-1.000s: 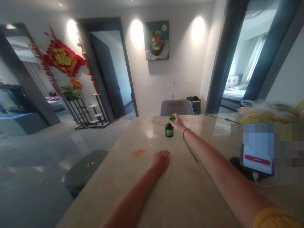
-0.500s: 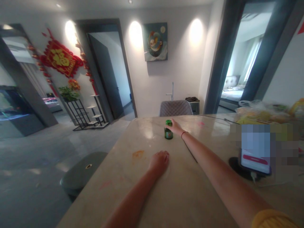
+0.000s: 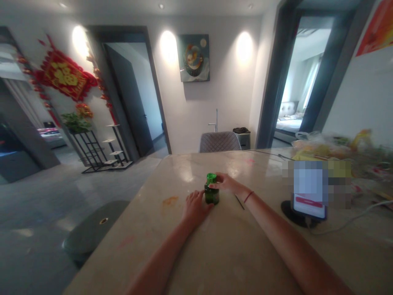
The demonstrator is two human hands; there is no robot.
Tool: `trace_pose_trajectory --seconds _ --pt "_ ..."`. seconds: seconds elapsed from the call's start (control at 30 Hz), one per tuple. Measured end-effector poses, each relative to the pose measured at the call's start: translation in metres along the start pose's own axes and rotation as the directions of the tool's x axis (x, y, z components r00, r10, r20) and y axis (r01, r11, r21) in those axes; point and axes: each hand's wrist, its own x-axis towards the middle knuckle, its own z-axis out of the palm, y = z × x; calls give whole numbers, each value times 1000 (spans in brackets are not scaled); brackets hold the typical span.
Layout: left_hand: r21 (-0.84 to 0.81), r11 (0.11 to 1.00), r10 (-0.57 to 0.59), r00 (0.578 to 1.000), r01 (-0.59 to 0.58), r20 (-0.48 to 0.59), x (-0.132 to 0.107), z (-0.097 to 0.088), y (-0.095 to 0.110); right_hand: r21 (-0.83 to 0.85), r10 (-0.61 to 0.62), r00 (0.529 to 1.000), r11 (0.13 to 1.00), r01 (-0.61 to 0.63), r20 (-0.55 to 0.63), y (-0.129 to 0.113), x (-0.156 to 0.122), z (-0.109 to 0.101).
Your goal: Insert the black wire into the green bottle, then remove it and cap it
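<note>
A small green bottle (image 3: 211, 196) with a brighter green top stands upright on the pale stone-look table (image 3: 245, 262). My right hand (image 3: 225, 182) is closed round its upper part from the right, and a red string circles that wrist. Low on the left of the bottle lies my left hand (image 3: 195, 208), its fingers and thumb apart and reaching close to the glass. Whether the left fingertips touch the bottle, I cannot tell. The bottle's label is mostly out of sight.
On the right, a lit phone (image 3: 310, 207) rests on a dark round stand with a white cable. Plastic bags (image 3: 319, 145) pile up behind it. A grey quilted chair (image 3: 219, 142) faces me across the table, and a green stool (image 3: 95, 229) stands at left.
My right hand has brought the bottle closer to me. My left hand has gone from loosely curled to spread beside the bottle. The view has turned slightly right.
</note>
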Motion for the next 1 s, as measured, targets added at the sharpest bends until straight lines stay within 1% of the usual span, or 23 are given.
trace_pose_trajectory --seconds 0.07,0.13,0.27,0.4,0.53,0.6,0.67,0.77,0.8,0.87,0.93,1.0 --pt "24 1000 -8 1000 8 -4 1 0 -1 4 15 1000 1000 -15 10 -6 -3 1" --pt "23 1000 -19 1000 18 16 3 1 -3 -6 21 1000 1000 -21 5 -7 -4 1" --pt "-4 999 -34 996 34 81 6 5 -9 -14 17 999 1000 -18 -41 -1 -4 3" --pt "-13 999 -47 991 49 129 5 8 -11 0 33 999 999 -33 -43 6 -6 4" --pt "-26 999 -34 984 39 176 3 8 -9 -56 120 992 991 -122 -31 -3 -12 -4" --pt "-22 999 -35 981 40 189 3 7 -9 -105 186 981 976 -192 -60 -12 -17 -13" --pt "-16 999 -33 982 36 185 3 6 -9 -131 233 964 960 -249 -126 -19 -20 -23" --pt "-16 999 -24 985 27 173 4 6 -9 -85 250 947 959 -272 -203 -23 -23 -30" --pt "-17 999 -24 984 27 174 4 5 -9 -44 261 943 960 -276 -206 -23 -24 -30" --pt "-14 999 -26 983 29 180 4 5 -8 48 287 941 958 -283 -178 -20 -23 -29" --pt "-7 1000 -25 984 27 179 4 4 -8 101 291 943 955 -278 -163 -15 -21 -28" --pt "1 1000 -27 984 27 177 5 5 -7 99 272 938 962 -256 -215 -11 -19 -28"
